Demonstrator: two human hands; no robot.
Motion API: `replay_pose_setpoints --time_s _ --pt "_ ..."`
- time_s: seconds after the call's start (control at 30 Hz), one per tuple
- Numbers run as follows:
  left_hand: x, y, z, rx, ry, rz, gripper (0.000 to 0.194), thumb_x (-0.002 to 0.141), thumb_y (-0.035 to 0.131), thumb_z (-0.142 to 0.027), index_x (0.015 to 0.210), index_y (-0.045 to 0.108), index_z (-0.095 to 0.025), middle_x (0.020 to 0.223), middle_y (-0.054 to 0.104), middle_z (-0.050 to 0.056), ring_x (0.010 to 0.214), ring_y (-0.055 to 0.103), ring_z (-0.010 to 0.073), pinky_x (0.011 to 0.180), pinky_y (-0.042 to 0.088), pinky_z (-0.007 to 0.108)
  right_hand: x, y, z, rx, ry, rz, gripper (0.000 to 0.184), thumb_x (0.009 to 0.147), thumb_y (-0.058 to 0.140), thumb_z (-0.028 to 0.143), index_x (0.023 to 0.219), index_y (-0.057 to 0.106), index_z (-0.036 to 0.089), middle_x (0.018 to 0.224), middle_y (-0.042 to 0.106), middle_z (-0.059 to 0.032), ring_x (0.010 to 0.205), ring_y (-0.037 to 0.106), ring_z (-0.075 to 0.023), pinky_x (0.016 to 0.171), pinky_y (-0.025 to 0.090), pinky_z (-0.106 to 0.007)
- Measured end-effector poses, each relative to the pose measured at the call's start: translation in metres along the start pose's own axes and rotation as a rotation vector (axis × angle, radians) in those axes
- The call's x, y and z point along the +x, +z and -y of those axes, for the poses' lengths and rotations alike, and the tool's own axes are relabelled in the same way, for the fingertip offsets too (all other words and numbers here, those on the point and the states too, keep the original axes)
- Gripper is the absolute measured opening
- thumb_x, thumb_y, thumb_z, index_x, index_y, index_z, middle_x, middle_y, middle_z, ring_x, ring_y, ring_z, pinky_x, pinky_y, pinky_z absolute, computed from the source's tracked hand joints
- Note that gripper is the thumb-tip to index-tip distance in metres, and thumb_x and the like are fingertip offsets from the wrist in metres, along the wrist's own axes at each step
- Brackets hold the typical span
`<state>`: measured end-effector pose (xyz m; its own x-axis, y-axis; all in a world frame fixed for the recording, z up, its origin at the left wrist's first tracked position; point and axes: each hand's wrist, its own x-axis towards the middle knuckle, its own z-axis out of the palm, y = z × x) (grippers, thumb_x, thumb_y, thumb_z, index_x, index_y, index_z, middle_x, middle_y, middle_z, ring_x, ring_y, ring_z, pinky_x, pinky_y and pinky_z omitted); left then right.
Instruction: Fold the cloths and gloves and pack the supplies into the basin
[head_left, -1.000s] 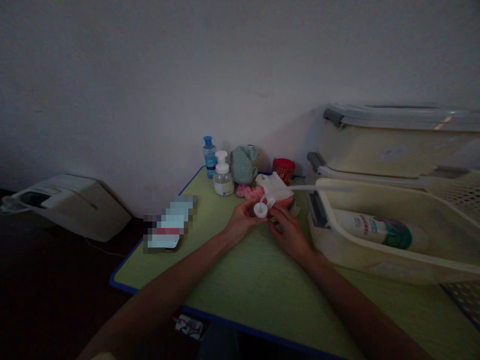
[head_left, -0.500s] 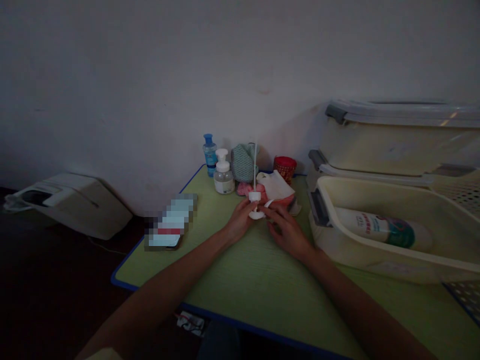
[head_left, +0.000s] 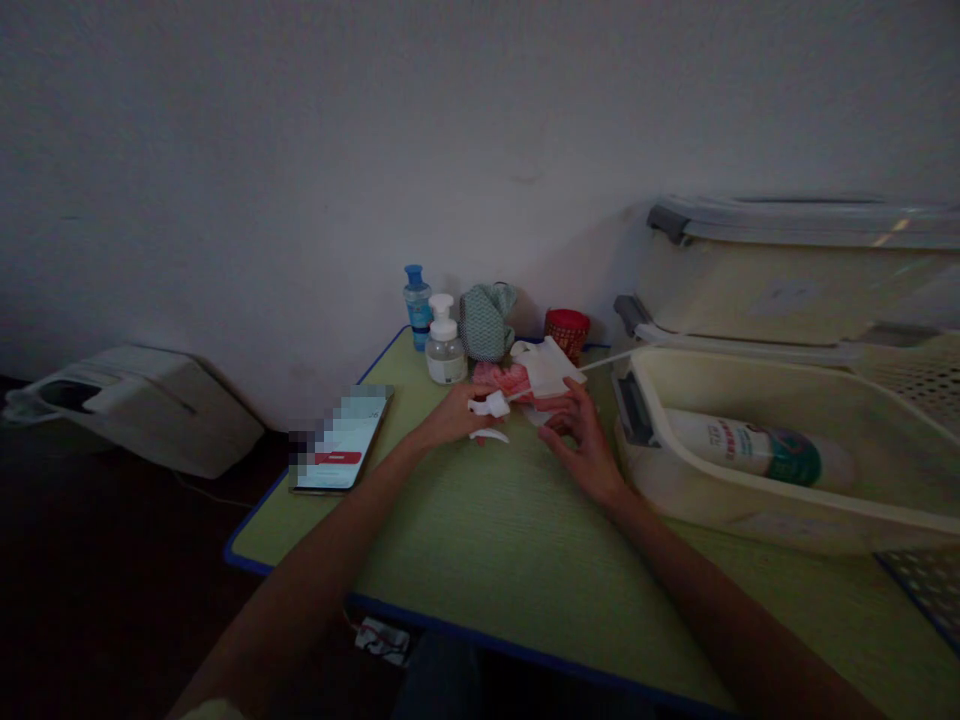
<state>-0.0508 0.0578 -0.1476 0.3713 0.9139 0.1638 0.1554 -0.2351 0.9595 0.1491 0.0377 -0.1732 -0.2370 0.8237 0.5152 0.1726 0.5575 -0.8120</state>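
The left hand [head_left: 454,415] is closed around a white plastic pump head [head_left: 493,405] near the centre of the frame, while the right hand [head_left: 577,445], just right of centre, is loosely curled with its thumb and forefinger parted. The hands are apart from each other, and whether a right fingertip grazes the long, thin white plastic tube [head_left: 609,360] cannot be told. That tube slants from the pump head up and to the right, partly lost against a white pouch [head_left: 546,366] lying by some pink cloth [head_left: 501,377]. As for progress, the pump head is in hand above the light-green tabletop [head_left: 465,560], with its tube free of any bottle; it is neither joined to a container nor set down, so the handling looks unfinished, though how much remains is unclear. In the cream plastic tub [head_left: 750,487] at right, a white bottle with a green band [head_left: 795,455] lies on its side, and neither hand touches it.
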Motion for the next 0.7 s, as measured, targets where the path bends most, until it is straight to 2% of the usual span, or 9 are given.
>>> replay_pose_setpoints --time_s 0.07,0.13,0.2,0.23,0.33,0.5,0.7 --pt "-0.003 -0.003 0.000 0.024 -0.046 0.151 0.008 0.063 0.067 -0.016 0.070 0.064 -0.014 0.056 0.057 -0.002 0.043 0.049 0.0074 0.038 0.038 0.015 0.002 -0.002 0.003 0.102 0.078 -0.054 0.051 0.075 0.058 0.031 0.120 0.035 0.024 0.080 0.056 0.0015 0.059 0.051 -0.0102 0.054 0.044 -0.024" --pt "-0.005 -0.006 0.001 0.013 -0.099 0.289 0.011 0.064 0.068 -0.018 0.074 0.065 -0.013 0.059 0.058 -0.001 0.045 0.051 0.0079 0.041 0.041 0.016 0.002 -0.004 0.005 0.175 0.147 -0.115 0.033 0.075 0.058 0.035 0.103 0.046 0.023 0.065 0.051 0.0056 0.052 0.046 -0.0090 0.049 0.039 -0.022" --pt "-0.007 -0.010 0.001 -0.032 -0.122 0.344 0.026 0.063 0.070 -0.018 0.088 0.065 -0.015 0.067 0.060 0.000 0.050 0.054 0.0087 0.045 0.044 0.017 0.003 -0.005 0.007 0.212 0.178 -0.154 0.019 0.076 0.057 0.037 0.083 0.049 0.022 0.057 0.048 0.0065 0.049 0.044 -0.0086 0.047 0.037 -0.022" --pt "-0.007 -0.012 0.001 -0.065 -0.125 0.349 0.036 0.062 0.071 -0.017 0.097 0.063 -0.017 0.072 0.061 0.001 0.053 0.056 0.0093 0.047 0.045 0.018 0.003 -0.005 0.007 0.221 0.182 -0.167 0.019 0.077 0.056 0.039 0.076 0.048 0.022 0.056 0.048 0.0063 0.048 0.044 -0.0086 0.047 0.037 -0.022" --pt "-0.007 -0.019 0.002 -0.186 -0.140 0.324 0.052 0.059 0.074 -0.014 0.108 0.058 -0.019 0.083 0.063 0.004 0.062 0.060 0.0122 0.052 0.048 0.021 0.003 -0.004 0.007 0.235 0.184 -0.191 0.023 0.077 0.055 0.041 0.070 0.046 0.021 0.059 0.052 0.0047 0.050 0.047 -0.0089 0.050 0.040 -0.023" --pt "-0.003 -0.029 0.010 -0.401 -0.135 0.130 0.042 0.056 0.077 -0.017 0.094 0.059 -0.014 0.078 0.064 0.005 0.068 0.061 0.0148 0.053 0.045 0.020 0.003 -0.002 0.010 0.242 0.177 -0.210 0.022 0.078 0.056 0.041 0.072 0.047 0.022 0.063 0.057 0.0034 0.053 0.050 -0.0101 0.054 0.042 -0.025" --pt "0.000 -0.028 0.018 -0.478 -0.138 0.077 0.043 0.056 0.077 -0.013 0.096 0.061 -0.014 0.078 0.062 0.002 0.066 0.057 0.0109 0.061 0.045 0.021 0.000 -0.002 0.012 0.200 0.168 -0.188 0.019 0.078 0.055 0.038 0.073 0.049 0.021 0.064 0.059 0.0024 0.053 0.051 -0.0104 0.053 0.043 -0.025"
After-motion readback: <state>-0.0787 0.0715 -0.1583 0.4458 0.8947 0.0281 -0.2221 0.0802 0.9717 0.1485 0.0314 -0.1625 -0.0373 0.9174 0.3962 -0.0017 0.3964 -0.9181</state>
